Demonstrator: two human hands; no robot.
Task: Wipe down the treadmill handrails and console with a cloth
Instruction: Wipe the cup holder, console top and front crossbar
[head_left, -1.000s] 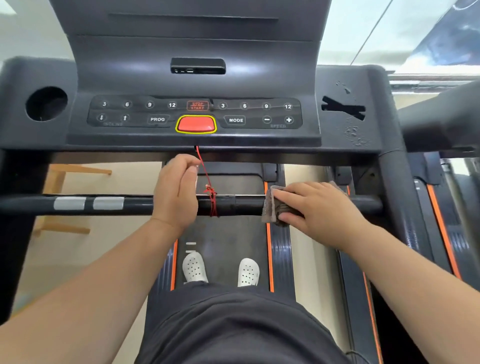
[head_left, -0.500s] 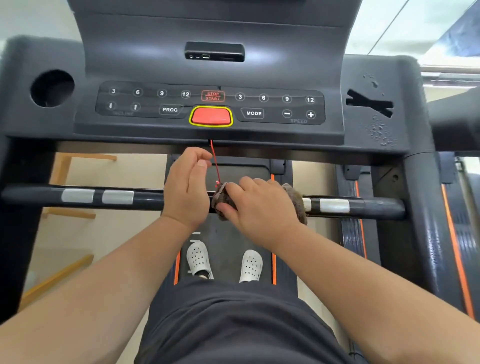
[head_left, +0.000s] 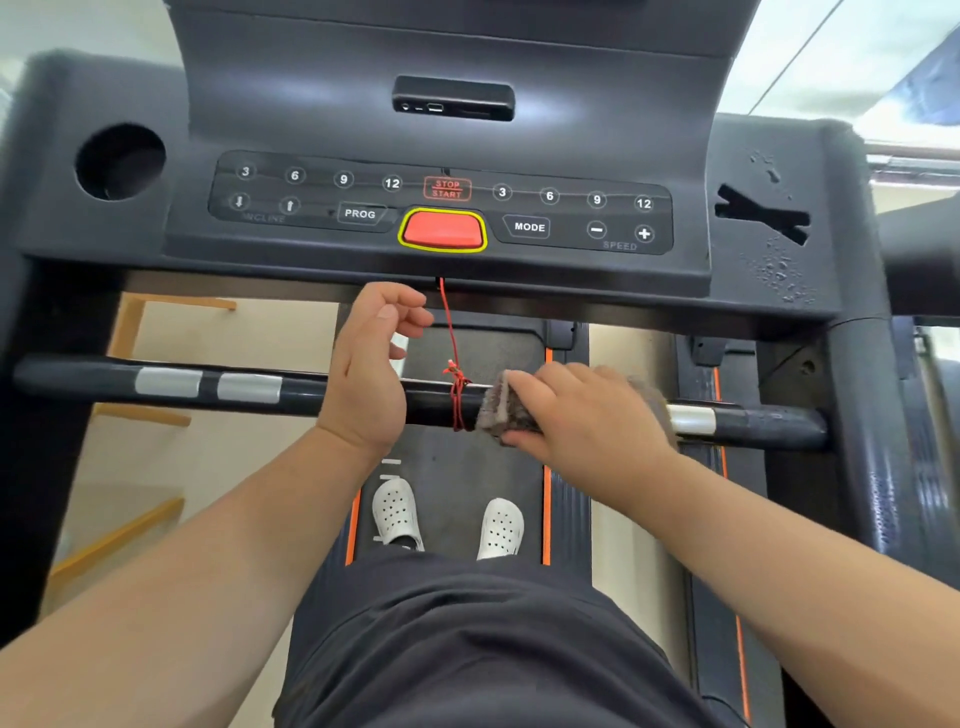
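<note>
Grey-brown cloth (head_left: 506, 408) sits wrapped over the black front handrail (head_left: 296, 392), just right of a red cord (head_left: 453, 364) knotted around the bar. Right hand (head_left: 587, 415) presses down on the cloth, fingers closed over it. Left hand (head_left: 371, 369) rests its heel on the rail left of the cord, fingers loosely curled and holding nothing. Above, the dark console (head_left: 441, 208) shows its red button (head_left: 442, 231). White shoes (head_left: 397, 514) stand on the belt below.
</note>
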